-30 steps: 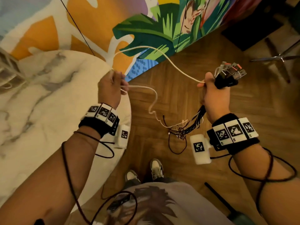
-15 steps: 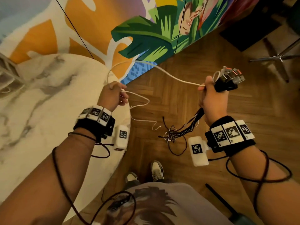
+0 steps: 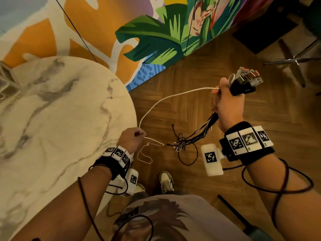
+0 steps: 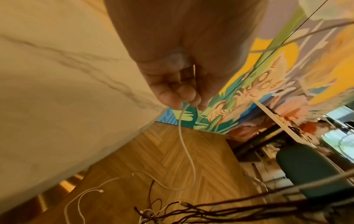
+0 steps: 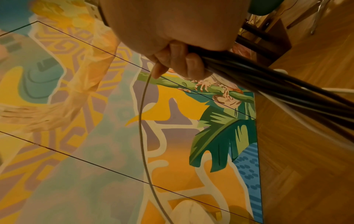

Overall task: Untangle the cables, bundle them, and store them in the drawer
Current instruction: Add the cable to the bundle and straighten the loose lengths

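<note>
Cables (image 3: pixel 207 126): a mostly black bundle is gripped in the right hand (image 3: pixel 228 106), fingers curled fully round it. The plug ends (image 3: pixel 246 80) stick out above the fist, up and to the right. Below the fist the strands run down and to the left, ending in a loose tangle (image 3: pixel 182 143) that hangs over the wood floor (image 3: pixel 225 49). In the right wrist view the dark strands (image 5: pixel 268 81) leave the fist toward the lower right.

White cable (image 3: pixel 166 98): one end is held in the right fist together with the bundle. From there it sags in an arc to the left hand (image 3: pixel 132 139). The left hand pinches it between the fingertips (image 4: pixel 186 92) and thumb, the other fingers curled in. Past the pinch, the slack drops and loops (image 3: pixel 145 158) below the hand. In the left wrist view the free end (image 4: pixel 100 191) shows its small connector near the tangle.

Position: the left hand is at the edge of the round marble table (image 3: pixel 52 119). The right hand is held higher, well apart from the left, over the floor. A painted wall (image 3: pixel 156 32) stands behind both hands. The person's shoes (image 3: pixel 165 182) show on the floor below the tangle.
</note>
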`<action>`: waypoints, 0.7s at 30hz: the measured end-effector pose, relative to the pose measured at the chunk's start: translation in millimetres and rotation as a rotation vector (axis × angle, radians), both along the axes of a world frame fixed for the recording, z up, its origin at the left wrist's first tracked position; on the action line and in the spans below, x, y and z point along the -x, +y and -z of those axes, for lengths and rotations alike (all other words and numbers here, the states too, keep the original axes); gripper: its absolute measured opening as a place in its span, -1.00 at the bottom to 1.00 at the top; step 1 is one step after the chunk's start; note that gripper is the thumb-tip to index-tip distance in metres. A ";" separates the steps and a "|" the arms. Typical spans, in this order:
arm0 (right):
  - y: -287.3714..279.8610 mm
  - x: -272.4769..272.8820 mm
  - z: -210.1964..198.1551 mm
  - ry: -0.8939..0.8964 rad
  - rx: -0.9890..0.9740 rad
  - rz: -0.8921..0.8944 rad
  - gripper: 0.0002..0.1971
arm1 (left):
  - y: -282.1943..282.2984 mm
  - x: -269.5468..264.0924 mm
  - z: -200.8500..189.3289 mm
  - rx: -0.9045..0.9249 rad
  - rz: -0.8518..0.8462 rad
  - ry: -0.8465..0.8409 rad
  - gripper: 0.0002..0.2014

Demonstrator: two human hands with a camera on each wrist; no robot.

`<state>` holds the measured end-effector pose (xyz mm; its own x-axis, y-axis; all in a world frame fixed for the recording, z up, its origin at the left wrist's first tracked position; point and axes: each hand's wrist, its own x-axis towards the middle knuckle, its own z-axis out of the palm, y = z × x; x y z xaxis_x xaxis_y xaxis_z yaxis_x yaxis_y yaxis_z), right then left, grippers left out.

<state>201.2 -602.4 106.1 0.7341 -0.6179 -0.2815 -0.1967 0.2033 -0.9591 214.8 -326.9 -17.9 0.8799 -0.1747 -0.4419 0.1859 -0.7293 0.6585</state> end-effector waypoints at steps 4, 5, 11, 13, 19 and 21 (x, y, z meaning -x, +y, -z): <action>5.0 1.5 5.6 0.039 0.040 -0.031 -0.53 | -9.5 0.0 -4.2 -0.162 0.339 0.039 -0.65; 7.6 2.4 8.1 0.056 0.071 -0.061 -0.54 | -17.2 -1.7 -13.5 -0.090 0.311 -0.010 -0.56; 28.1 9.2 10.6 0.079 0.149 -0.247 -0.62 | -92.9 -10.0 -91.2 0.338 0.381 -0.264 -0.51; 30.1 11.7 8.0 0.077 0.175 -0.274 -0.60 | -104.6 -13.2 -95.8 0.389 0.396 -0.156 -0.79; 19.0 14.3 3.5 0.119 0.144 -0.208 -0.49 | -71.1 -27.1 -36.2 -0.179 0.367 -0.146 -0.71; 18.6 14.0 0.2 0.102 0.112 -0.202 -0.47 | -57.3 -27.0 -19.2 -0.391 0.363 0.029 -0.57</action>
<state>187.2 -583.8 105.9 0.8171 -0.4929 -0.2989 -0.3199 0.0437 -0.9464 241.8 -384.2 1.3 0.7798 -0.2831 -0.5583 -0.1099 -0.9399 0.3231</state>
